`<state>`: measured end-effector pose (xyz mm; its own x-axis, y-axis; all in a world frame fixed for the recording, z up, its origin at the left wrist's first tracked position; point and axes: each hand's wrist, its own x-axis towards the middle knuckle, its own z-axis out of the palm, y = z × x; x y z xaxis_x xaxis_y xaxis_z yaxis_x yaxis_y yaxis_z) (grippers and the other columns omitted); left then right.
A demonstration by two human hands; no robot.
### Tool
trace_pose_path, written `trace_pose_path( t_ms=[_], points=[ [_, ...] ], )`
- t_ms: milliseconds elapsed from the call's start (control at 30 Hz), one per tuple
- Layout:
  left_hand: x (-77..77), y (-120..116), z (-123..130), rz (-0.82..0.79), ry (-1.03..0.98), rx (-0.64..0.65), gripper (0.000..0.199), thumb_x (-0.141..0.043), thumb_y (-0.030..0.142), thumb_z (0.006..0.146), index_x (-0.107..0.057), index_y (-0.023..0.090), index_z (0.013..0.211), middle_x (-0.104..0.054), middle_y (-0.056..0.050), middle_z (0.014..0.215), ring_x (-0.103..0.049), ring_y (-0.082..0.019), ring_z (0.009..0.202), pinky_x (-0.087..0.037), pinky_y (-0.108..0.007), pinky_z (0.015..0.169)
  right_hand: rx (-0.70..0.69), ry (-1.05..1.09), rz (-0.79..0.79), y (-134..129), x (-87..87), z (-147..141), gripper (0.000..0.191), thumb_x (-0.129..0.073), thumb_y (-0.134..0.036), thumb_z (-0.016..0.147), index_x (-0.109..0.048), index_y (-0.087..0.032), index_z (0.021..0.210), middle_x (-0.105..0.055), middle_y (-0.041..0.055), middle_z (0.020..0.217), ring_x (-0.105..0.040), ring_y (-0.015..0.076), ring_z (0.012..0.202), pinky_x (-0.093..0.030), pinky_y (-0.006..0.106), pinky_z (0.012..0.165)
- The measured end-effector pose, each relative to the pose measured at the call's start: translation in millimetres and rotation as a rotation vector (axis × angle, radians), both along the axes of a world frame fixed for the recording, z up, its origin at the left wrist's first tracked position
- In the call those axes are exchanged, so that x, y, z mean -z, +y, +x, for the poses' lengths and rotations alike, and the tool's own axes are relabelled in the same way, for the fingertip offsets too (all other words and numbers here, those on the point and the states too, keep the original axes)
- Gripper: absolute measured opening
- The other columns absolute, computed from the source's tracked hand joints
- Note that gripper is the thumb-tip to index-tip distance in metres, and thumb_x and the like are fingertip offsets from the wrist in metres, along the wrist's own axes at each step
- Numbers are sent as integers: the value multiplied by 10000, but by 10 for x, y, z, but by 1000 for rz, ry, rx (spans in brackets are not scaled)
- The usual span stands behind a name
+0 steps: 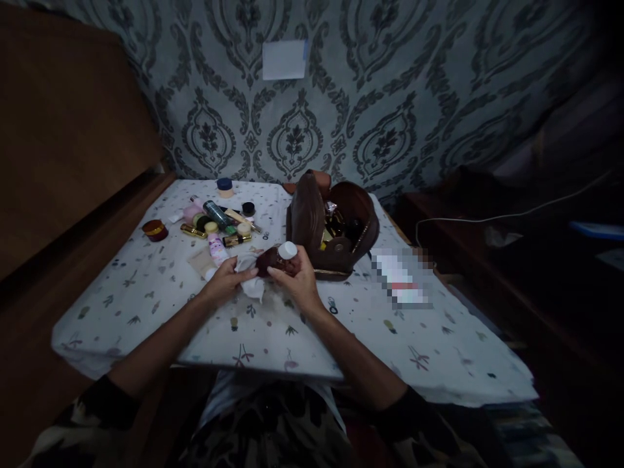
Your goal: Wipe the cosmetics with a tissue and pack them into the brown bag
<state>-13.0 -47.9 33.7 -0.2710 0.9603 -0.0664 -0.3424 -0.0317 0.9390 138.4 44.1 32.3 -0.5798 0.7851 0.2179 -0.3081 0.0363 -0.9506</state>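
Observation:
A dark reddish-brown bottle [268, 260] with a white cap lies tilted between my hands above the table. My right hand [299, 281] is closed round its capped end. My left hand [227, 281] pinches a white cloth [251, 285] against the bottle's other end. Just behind and to the right stands an open brown bag [308, 224] with several small items inside. To the left of the bag is a cluster of cosmetics, among them a dark green tube [218, 216], a gold tube [194, 231] and a pink-and-white tube [217, 249].
The table has a white patterned cloth [292, 348]. A blue-lidded jar [225, 188] stands at the back, an amber jar [155, 230] at the left edge. A blurred-out flat object [402, 278] lies right of the bag. Wooden furniture [73, 117] borders the left side.

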Motion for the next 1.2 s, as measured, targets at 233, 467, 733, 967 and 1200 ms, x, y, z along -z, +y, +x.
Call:
trace_pose_path(
  t_ms=[233,467,733,967,1200],
  points=[
    [13,-20,-9,-35,-28,35,531,-845,234,618,-689,117,1112,-758,-73,929,-715,-214,852,-543,-290,790,101,-48,79,12,15,7,492,-802,-337,679,-488,-242,1046,-619,11,1029,-578,125,762,-470,225,623],
    [98,-16,-61,91,156,170,608,-689,159,652,-665,181,1260,-694,-77,1261,-606,-296,1209,-447,-379,1045,110,-221,266,10,76,23,509,-784,-343,699,-508,-237,1113,-608,28,1067,-555,107,618,-447,240,556],
    [52,-23,-70,173,498,197,600,-617,171,764,-590,187,1362,-601,-73,1407,-509,-283,1336,-310,-440,1181,173,-350,455,33,92,52,474,-767,-346,726,-594,-220,1148,-575,40,1027,-527,128,654,-462,275,615],
    [-36,-50,-37,180,541,76,524,-663,235,798,-631,202,1320,-610,-73,1397,-509,-286,1344,-340,-410,1172,110,-393,384,51,146,33,445,-790,-356,700,-625,-223,1090,-611,21,924,-561,170,783,-472,260,642],
    [-90,-84,-16,233,628,59,473,-619,212,823,-647,216,1295,-620,-66,1385,-552,-272,1295,-377,-412,1142,-36,-314,227,75,174,19,496,-815,-323,639,-596,-214,1070,-595,11,905,-591,161,725,-502,265,597]
  ],
)
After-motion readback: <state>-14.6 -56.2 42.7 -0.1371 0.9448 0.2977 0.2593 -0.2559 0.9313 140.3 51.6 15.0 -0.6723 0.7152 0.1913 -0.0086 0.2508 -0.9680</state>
